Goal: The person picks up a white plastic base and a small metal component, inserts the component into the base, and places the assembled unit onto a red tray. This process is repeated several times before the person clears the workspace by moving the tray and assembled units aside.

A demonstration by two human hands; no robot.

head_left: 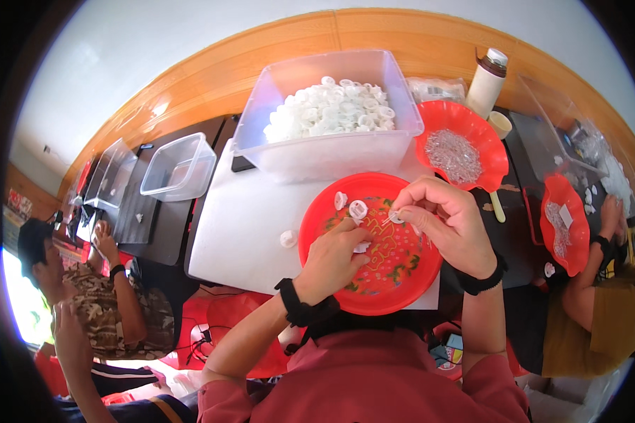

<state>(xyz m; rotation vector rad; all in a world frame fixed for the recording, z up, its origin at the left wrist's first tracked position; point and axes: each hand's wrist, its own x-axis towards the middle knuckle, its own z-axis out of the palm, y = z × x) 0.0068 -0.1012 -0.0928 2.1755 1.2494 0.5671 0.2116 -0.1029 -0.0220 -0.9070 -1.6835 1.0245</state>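
Both hands are over a round red tray (316, 271) with a printed yellow and green pattern. My left hand (331, 257) is closed, with a small white plastic piece (362, 247) showing between thumb and fingers. A round white plastic part (358, 209) lies in the tray just beyond its fingertips, and a second white part (341, 201) sits near the rim. My right hand (450, 222) pinches a small round white part (396, 216) between thumb and forefinger. Thin clear slivers stick out by its curled fingers; their kind is too small to tell.
Behind the tray stands a clear bin (317, 158) heaped with white plastic parts. A red scalloped dish (497, 158) holds small clear pieces, with a thermos (487, 83) behind it. One white part (288, 239) lies on the white sheet (226, 247). Co-workers sit on both sides.
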